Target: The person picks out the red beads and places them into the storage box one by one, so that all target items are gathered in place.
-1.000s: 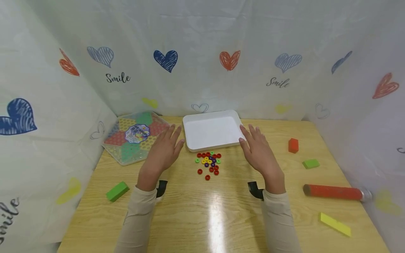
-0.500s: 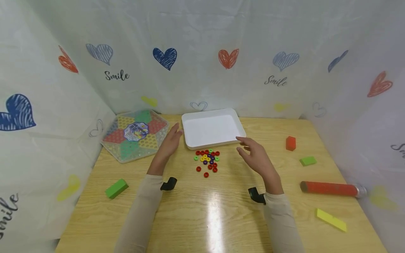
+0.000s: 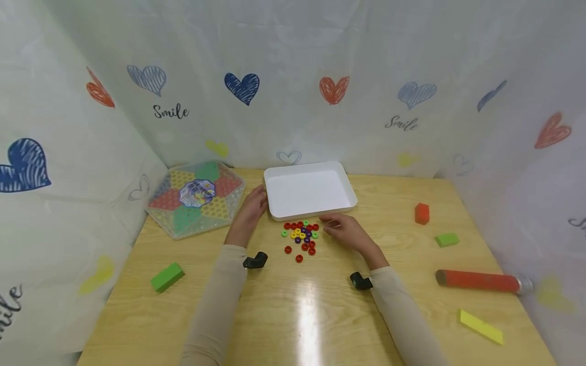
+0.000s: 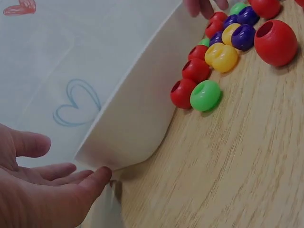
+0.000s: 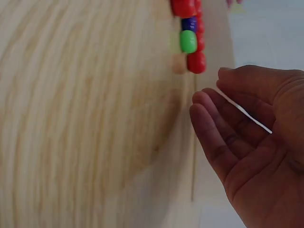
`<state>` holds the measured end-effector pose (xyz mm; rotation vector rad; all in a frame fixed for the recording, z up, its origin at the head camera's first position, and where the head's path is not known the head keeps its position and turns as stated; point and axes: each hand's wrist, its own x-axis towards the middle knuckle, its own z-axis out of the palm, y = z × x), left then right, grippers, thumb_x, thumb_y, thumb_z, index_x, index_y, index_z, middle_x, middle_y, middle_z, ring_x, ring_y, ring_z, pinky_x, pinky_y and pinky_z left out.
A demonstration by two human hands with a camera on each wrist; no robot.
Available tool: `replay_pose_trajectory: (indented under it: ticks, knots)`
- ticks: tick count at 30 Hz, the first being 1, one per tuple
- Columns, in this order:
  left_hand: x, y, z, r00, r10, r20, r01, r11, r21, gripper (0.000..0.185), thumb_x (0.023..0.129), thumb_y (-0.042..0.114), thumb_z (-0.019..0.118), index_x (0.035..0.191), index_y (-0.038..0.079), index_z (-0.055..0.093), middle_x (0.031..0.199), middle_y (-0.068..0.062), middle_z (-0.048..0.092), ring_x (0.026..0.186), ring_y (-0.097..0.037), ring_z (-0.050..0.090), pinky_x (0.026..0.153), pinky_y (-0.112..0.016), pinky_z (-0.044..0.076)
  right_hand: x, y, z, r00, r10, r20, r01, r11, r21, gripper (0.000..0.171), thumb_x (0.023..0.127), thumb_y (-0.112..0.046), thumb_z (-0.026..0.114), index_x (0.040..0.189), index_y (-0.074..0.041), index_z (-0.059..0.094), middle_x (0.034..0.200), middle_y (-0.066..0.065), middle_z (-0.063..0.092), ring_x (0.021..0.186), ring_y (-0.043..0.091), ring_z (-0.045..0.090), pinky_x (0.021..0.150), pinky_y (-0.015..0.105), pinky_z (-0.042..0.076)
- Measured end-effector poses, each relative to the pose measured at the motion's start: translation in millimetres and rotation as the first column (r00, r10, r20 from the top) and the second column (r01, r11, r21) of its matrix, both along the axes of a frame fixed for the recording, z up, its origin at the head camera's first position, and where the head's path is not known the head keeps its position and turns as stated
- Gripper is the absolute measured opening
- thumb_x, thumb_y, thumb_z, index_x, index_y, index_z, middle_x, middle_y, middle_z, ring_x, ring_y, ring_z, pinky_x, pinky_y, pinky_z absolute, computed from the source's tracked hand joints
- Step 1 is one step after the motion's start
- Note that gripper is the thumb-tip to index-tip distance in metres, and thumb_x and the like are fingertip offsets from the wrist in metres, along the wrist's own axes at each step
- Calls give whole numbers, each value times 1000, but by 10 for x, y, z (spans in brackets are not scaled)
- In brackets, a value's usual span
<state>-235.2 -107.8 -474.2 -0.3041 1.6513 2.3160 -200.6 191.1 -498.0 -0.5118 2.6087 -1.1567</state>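
A pale wooden table with strong grain fills the lower half of the head view, a bright glare patch near its centre. White cloth printed with red and blue hearts and the word "Smile" walls it in across the top and down both sides of the frame.

Just above centre lies a white tray, and below its near edge a cluster of coloured beads, red, yellow, green and purple. The left hand rests at the tray's left corner, its grip open, fingertips touching the corner wall. The right hand sits just right of the beads, below the tray's near edge, grip open with relaxed fingers, holding nothing.

At the left stands a hexagonal game board; a green block lies at lower left. On the right are a red block, a small green block, a red tube and a yellow bar.
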Motion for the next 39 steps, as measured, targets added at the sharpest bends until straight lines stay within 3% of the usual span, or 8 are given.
replay_pose_trajectory:
  ticks: [6, 13, 26, 34, 39]
  knots:
    - [-61, 48, -122, 997, 31, -68, -29, 999, 39, 53, 103, 3, 29, 154, 5, 15, 161, -11, 15, 148, -21, 14, 120, -36, 15, -77, -102, -77, 999, 29, -23, -28, 998, 50, 30, 94, -13, 62, 124, -16, 65, 119, 0, 67, 100, 13, 63, 90, 34, 53]
    - [-19, 113, -218, 992, 73, -105, -77, 996, -35, 56, 100, 1, 38, 154, 7, 22, 159, -10, 22, 147, -21, 20, 119, -41, 20, -7, -197, 24, 998, 33, -45, -29, 995, 93, 29, 92, -11, 65, 120, -16, 68, 112, 0, 68, 95, 13, 62, 87, 34, 53]
    - [-64, 103, -274, 984, 90, -154, -95, 995, -28, 55, 101, 1, 37, 153, 8, 23, 159, -11, 22, 147, -21, 19, 120, -36, 18, -58, -300, 22, 995, 47, -86, -35, 990, 135, 18, 89, -13, 68, 108, -12, 71, 103, 1, 68, 91, 13, 63, 82, 30, 55]
    - [-64, 88, -266, 984, 72, -165, -78, 996, -30, 55, 101, 2, 38, 153, 8, 23, 159, -11, 22, 147, -22, 19, 120, -36, 18, -34, -305, 274, 992, 61, -113, -55, 997, 56, 20, 89, -13, 70, 108, -10, 69, 100, 2, 67, 90, 15, 63, 80, 33, 56]
    - [-50, 75, -330, 984, 78, -163, -82, 997, -16, 54, 101, 2, 39, 153, 8, 25, 158, -11, 24, 146, -21, 20, 119, -35, 19, -245, -437, 459, 988, 113, -110, -112, 994, 14, 20, 91, -17, 68, 110, -13, 68, 103, 1, 66, 93, 15, 63, 81, 31, 56]
